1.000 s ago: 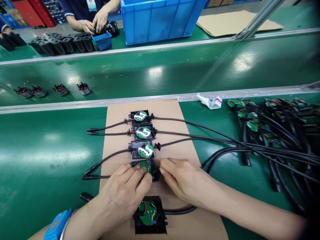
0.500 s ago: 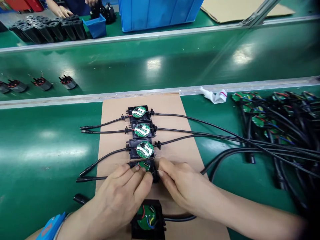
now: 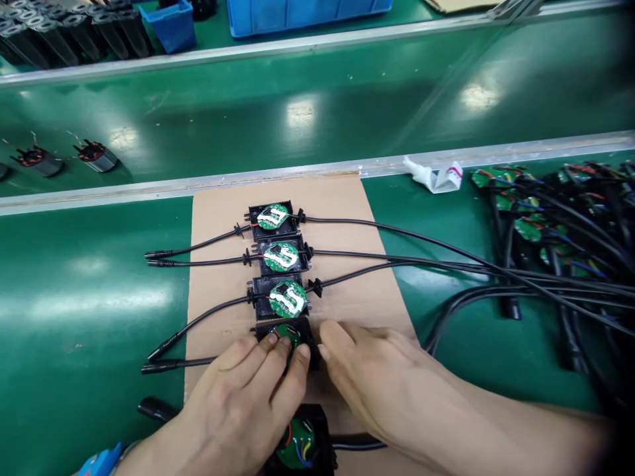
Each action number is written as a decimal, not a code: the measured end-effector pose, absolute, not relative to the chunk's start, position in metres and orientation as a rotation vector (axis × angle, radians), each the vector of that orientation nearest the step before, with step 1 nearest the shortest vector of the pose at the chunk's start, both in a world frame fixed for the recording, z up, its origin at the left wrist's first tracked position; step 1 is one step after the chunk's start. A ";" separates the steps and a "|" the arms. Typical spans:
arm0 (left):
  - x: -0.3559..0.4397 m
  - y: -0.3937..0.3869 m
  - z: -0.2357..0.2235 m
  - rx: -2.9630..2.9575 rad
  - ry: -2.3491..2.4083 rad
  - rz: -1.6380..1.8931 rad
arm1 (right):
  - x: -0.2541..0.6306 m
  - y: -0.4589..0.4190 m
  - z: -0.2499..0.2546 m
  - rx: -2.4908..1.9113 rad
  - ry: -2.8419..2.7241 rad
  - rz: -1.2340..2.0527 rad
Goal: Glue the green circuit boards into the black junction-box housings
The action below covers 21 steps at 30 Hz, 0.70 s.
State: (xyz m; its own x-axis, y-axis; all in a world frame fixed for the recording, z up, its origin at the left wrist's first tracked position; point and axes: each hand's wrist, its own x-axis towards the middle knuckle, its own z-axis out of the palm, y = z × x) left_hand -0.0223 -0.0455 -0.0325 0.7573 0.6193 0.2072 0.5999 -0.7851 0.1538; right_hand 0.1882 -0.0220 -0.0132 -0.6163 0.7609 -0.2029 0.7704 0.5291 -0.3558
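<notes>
My left hand [image 3: 253, 390] bends over the fourth black plastic housing [image 3: 310, 334], its fingertips on the green circuit board [image 3: 286, 332] inside and its thumb along the near side. Close against that housing's right side, my right hand [image 3: 367, 370] has thumb and finger pinched at the cable end; the grip point is mostly hidden. Beyond them lie three open housings in a column, each with a round circuit board [image 3: 288, 299] bearing white paste and black cables on both sides. Nearer me, partly under my left hand, is another housing [image 3: 322, 456] with a wired board.
The housings lie on a cardboard sheet [image 3: 218, 211] on the green bench. To the right is a pile of wired boards and cables [image 3: 560, 231], with a crumpled white wrapper [image 3: 436, 177] behind. Motor parts [image 3: 96, 155], black tubes [image 3: 59, 33] and blue bins [image 3: 307, 14] stand farther back.
The view has tilted down slightly, and the co-worker's hands have left the picture. My left thumb has shifted slightly along the fourth housing; both hands stay at it.
</notes>
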 end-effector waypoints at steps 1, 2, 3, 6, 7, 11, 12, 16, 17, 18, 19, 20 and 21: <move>-0.023 -0.046 -0.034 2.867 0.985 0.391 | 0.189 -0.021 -0.013 1.374 2.712 -0.692; -0.023 -0.046 -0.035 2.863 0.970 0.392 | 0.190 -0.020 -0.013 1.382 2.700 -0.736; -0.023 -0.046 -0.035 2.862 0.957 0.393 | 0.192 -0.019 -0.014 1.389 2.691 -0.779; -0.022 -0.044 -0.033 2.875 0.936 0.360 | 0.193 -0.013 -0.018 1.377 2.699 -0.867; -0.021 -0.043 -0.032 2.876 0.944 0.333 | 0.192 -0.012 -0.020 1.363 2.712 -0.868; -0.015 -0.043 -0.028 2.856 0.999 0.204 | 0.184 -0.009 -0.026 1.325 2.727 -0.710; -0.014 -0.043 -0.027 2.849 1.010 0.171 | 0.182 -0.010 -0.026 1.336 2.713 -0.642; -0.015 -0.047 -0.024 2.827 1.055 0.118 | 0.184 -0.017 -0.024 1.384 2.689 -0.509; -0.016 -0.048 -0.024 2.829 1.057 0.122 | 0.186 -0.017 -0.023 1.390 2.714 -0.514; -0.017 -0.048 -0.023 2.835 1.055 0.123 | 0.189 -0.017 -0.023 1.397 2.756 -0.534; -0.017 -0.047 -0.023 2.844 1.048 0.121 | 0.192 -0.017 -0.023 1.412 2.812 -0.564; -0.018 -0.047 -0.023 2.855 1.041 0.124 | 0.194 -0.016 -0.024 1.424 2.877 -0.605; -0.017 -0.046 -0.023 2.863 1.036 0.129 | 0.196 -0.016 -0.026 1.432 2.944 -0.656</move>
